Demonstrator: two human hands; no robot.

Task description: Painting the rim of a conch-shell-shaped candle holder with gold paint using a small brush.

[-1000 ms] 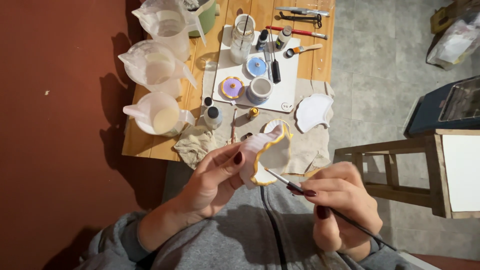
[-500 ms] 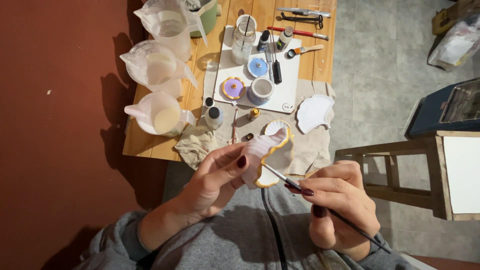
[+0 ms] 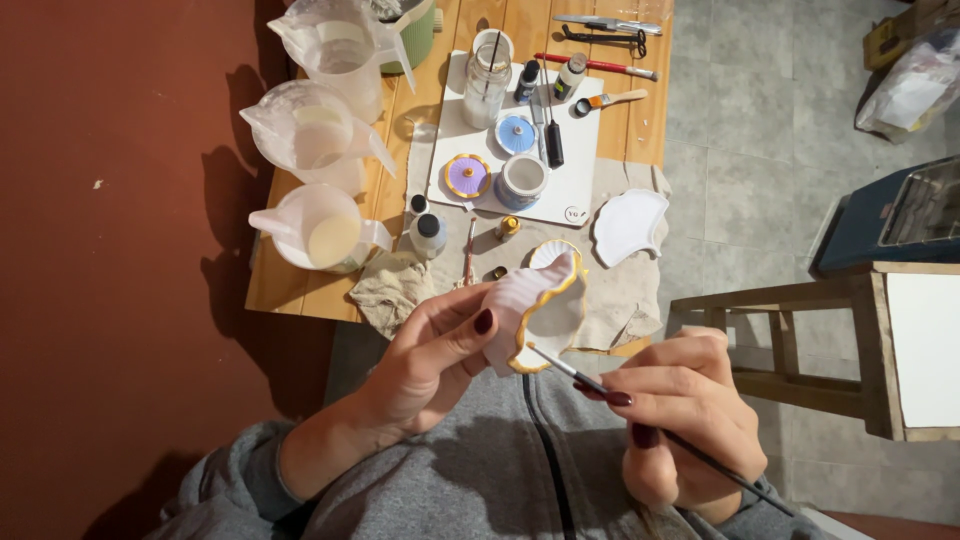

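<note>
Ahead of you at twelve o'clock runs the wooden plank counter (image 3: 620, 130), and its whole left side, toward ten and eleven o'clock, carries three translucent plastic measuring jugs (image 3: 320, 135) in a row, probably set there to stay clear of your working space. In the middle lies a white rectangular board (image 3: 575, 175) that gathers the small pots: a blue-lidded round pot (image 3: 516, 134), a purple disc with a gold rim (image 3: 467, 176), a white-filled round jar (image 3: 522, 180) and a glass jar (image 3: 486, 85) with a stick in it. A beige cloth (image 3: 625, 290) drapes over the near edge, seemingly to catch drips, and a white shell-shaped dish (image 3: 628, 225) rests on it at one o'clock. Lower in view, close to your chest, your left hand (image 3: 435, 360) is curled around the white wavy-edged shell dish with a gold rim (image 3: 530, 310), thumb pressed on its outer face and fingers behind, tilting the hollow toward you so the edge is reachable. It sits at the centre of your view, off the counter, above your grey zip-up top (image 3: 520, 470). Your right hand (image 3: 680, 420), at four o'clock, is closed in a pen-like pinch on the thin dark-handled brush (image 3: 575, 370), whose tip touches the dish's lower gold edge while the handle trails back past your wrist toward five o'clock.
</note>
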